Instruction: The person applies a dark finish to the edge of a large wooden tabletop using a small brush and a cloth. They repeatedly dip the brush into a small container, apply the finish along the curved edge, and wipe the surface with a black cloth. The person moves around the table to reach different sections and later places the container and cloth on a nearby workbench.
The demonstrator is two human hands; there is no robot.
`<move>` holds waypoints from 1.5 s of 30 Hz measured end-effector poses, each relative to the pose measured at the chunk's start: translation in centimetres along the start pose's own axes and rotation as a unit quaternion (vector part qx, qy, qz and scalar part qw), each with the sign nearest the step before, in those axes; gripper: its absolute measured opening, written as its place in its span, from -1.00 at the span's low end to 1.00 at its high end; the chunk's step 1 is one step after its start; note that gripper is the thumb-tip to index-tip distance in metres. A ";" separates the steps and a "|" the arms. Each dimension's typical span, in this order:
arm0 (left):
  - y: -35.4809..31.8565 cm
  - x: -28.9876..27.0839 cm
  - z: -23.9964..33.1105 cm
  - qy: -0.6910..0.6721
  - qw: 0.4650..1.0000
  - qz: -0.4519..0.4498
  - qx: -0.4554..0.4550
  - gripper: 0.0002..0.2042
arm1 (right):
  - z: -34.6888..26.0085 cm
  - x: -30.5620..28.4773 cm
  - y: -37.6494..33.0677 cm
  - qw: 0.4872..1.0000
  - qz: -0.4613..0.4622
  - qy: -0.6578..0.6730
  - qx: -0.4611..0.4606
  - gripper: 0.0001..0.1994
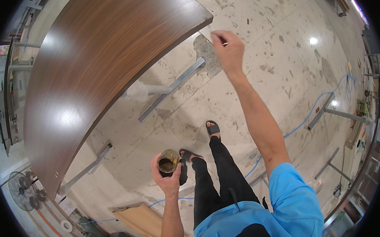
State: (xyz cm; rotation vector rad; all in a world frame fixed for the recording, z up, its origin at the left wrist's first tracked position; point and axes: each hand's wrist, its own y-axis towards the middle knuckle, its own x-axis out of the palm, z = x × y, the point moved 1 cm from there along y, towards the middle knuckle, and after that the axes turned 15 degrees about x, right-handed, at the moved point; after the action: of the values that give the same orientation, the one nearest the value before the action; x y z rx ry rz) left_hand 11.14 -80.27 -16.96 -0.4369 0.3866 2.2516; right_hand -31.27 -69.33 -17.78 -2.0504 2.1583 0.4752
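Observation:
My left hand (pixel 168 183) is wrapped round a small open jar (pixel 173 155), held upright below the near edge of the board. Inside the jar it looks dark, with yellowish smears on its wall. My right hand (pixel 231 52) is raised with the fingers closed, just off the right corner of a large brown wood-grain board (pixel 121 45). A tiny pale spot shows between those fingers; whether it is a held thing I cannot make out. The board has a glossy face and does not touch either hand.
Grey metal legs (pixel 173 89) stand beneath the board on a stained tile floor (pixel 277 71). A blue hose (pixel 304 122) runs across the floor. Another metal stand (pixel 327 107) is at the right. Brown cardboard (pixel 139 222) and a fan (pixel 22 190) lie to the lower left.

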 end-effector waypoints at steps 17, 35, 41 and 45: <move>8.8 6.7 3.7 0.013 0.991 0.050 0.121 -0.32 | 3.1 -2.3 -22.8 0.644 -0.304 0.293 0.639 -0.81; 13.3 13.4 10.3 -0.105 0.979 0.027 0.170 -0.26 | 3.7 4.8 3.5 0.884 0.242 0.241 0.319 -0.75; 10.9 10.9 8.4 -0.033 0.989 0.017 0.146 -0.25 | -0.8 6.2 6.7 0.890 0.259 0.208 0.312 -0.75; 9.8 10.0 7.4 -0.009 0.993 0.032 0.117 -0.26 | -1.1 7.1 7.8 0.880 0.254 0.195 0.351 -0.74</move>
State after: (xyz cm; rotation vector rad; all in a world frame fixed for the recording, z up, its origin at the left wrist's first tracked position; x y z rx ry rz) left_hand -3.93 -77.02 -13.32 -0.2847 0.6545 2.2369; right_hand -39.37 -76.15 -17.83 -1.2422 2.5457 -0.6705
